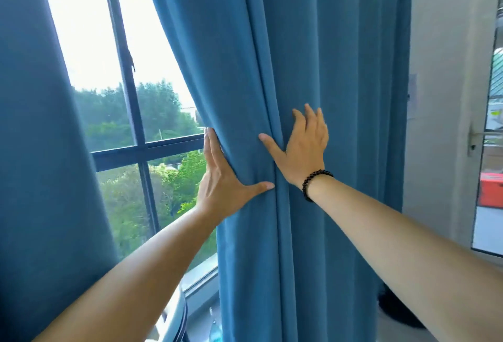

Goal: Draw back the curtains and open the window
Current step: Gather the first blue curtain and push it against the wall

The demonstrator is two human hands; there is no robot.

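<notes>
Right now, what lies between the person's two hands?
In the head view, a gathered fold of the blue fabric curtain lies between the left hand and the right hand; both press flat on it.

Window sill (pixel 202 276): pale, bare where visible, runs under window frame (pixel 141 151); right end hidden behind curtain (pixel 272 233).

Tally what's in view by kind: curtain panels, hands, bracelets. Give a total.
Blue curtain panels: 2, the left panel and the right panel
Hands: 2, the left hand and the right hand, both spread flat on the right panel
Beaded bracelets: 1, the bracelet on the right wrist
Total: 5
</notes>
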